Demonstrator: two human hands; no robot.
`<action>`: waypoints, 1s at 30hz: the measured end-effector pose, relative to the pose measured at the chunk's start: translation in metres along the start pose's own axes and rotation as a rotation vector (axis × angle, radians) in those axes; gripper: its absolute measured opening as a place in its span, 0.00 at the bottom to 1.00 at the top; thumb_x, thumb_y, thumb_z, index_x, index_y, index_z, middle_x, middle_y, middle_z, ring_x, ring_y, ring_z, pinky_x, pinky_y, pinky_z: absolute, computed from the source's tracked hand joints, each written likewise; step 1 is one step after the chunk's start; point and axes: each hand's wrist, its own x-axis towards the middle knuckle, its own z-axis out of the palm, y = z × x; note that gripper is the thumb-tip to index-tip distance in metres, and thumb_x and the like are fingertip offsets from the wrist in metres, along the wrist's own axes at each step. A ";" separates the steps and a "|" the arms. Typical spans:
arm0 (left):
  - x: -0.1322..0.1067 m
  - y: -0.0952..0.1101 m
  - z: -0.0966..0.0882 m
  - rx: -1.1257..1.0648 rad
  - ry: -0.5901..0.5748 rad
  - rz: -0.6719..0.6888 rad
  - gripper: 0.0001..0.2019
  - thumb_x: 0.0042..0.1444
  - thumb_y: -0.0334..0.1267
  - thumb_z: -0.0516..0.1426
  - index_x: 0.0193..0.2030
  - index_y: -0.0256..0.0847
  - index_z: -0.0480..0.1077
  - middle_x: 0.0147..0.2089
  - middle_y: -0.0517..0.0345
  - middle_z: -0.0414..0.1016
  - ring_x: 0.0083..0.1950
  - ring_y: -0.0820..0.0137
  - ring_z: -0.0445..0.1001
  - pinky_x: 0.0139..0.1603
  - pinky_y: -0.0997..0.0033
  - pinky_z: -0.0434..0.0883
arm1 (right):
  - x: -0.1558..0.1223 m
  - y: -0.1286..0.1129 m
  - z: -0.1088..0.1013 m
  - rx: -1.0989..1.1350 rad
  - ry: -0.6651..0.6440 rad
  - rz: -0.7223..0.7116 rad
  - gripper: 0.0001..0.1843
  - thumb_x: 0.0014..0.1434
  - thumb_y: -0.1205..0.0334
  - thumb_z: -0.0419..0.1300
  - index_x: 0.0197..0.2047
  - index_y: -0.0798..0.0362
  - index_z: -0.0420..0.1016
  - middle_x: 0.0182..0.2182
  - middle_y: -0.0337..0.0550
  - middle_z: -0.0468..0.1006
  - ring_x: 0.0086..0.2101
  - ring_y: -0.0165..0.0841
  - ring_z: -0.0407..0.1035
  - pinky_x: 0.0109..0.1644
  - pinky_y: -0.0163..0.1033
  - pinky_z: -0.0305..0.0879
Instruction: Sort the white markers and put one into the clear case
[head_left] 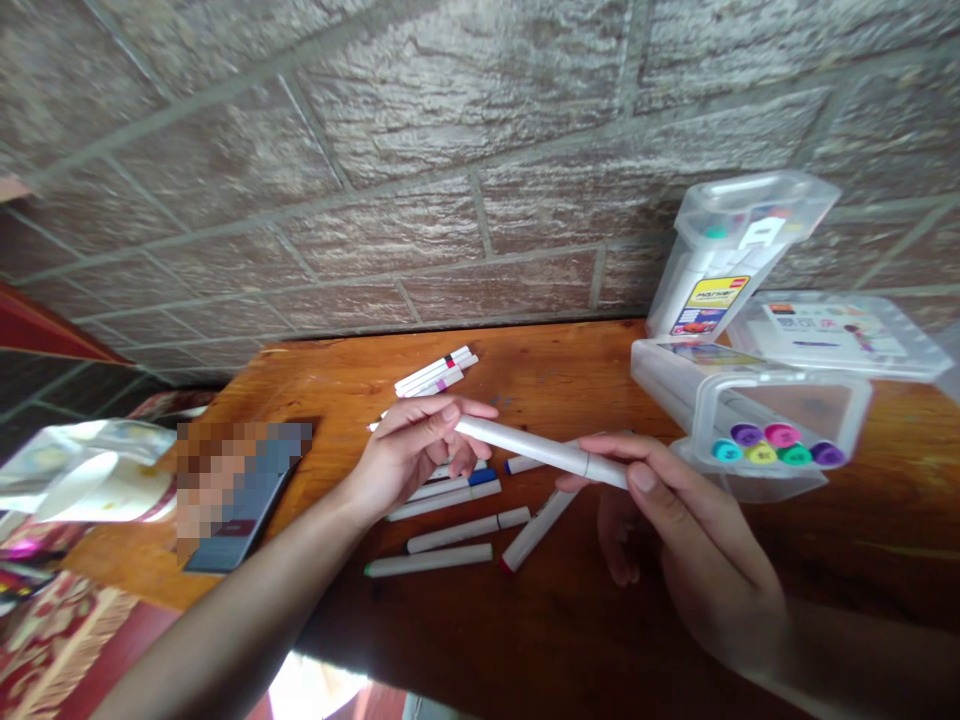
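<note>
A white marker [536, 447] is held in the air between both hands, sloping down to the right. My left hand [420, 440] pinches its left end between thumb and fingers. On its right end, my right hand [679, 520] grips with thumb and fingers. Below lie several loose white markers, among them one with a green tip [431, 560], one with a red end [540, 530] and one with a blue band [482, 477]. Behind my left hand is a small group of thinner white pens [435, 370].
On the right, a clear marker case [859, 420] lies open-ended with colored caps showing. Behind it stand an upright marker box [712, 265] and a flat clear case [840, 335]. A phone [255, 505] and a white cup [112, 487] are left. A stone-patterned wall [450, 150] rises behind the wooden table [337, 365].
</note>
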 end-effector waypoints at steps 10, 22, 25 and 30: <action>0.000 -0.003 -0.003 0.015 -0.024 0.017 0.16 0.64 0.44 0.63 0.48 0.32 0.83 0.29 0.46 0.84 0.23 0.73 0.74 0.24 0.77 0.69 | 0.001 0.003 0.001 -0.021 0.016 -0.016 0.17 0.73 0.45 0.54 0.56 0.43 0.76 0.41 0.46 0.86 0.17 0.31 0.69 0.16 0.37 0.64; -0.001 -0.004 -0.003 0.110 0.018 0.033 0.18 0.63 0.46 0.63 0.48 0.31 0.83 0.28 0.47 0.83 0.22 0.73 0.73 0.23 0.76 0.69 | 0.005 0.005 0.001 -0.053 0.005 -0.039 0.17 0.72 0.46 0.56 0.55 0.46 0.75 0.35 0.43 0.84 0.16 0.28 0.68 0.15 0.33 0.65; -0.002 -0.004 -0.003 0.132 0.019 0.032 0.18 0.63 0.46 0.64 0.48 0.31 0.83 0.28 0.47 0.83 0.22 0.73 0.73 0.23 0.76 0.68 | 0.005 0.004 0.002 -0.074 -0.008 -0.066 0.18 0.72 0.46 0.56 0.55 0.47 0.75 0.33 0.43 0.83 0.16 0.27 0.67 0.16 0.32 0.66; -0.002 -0.004 -0.005 0.172 -0.005 0.076 0.15 0.63 0.44 0.64 0.47 0.34 0.83 0.28 0.48 0.84 0.23 0.72 0.75 0.23 0.76 0.69 | 0.005 0.006 0.001 -0.095 -0.027 -0.069 0.18 0.72 0.47 0.56 0.56 0.47 0.75 0.33 0.42 0.83 0.16 0.26 0.68 0.16 0.31 0.65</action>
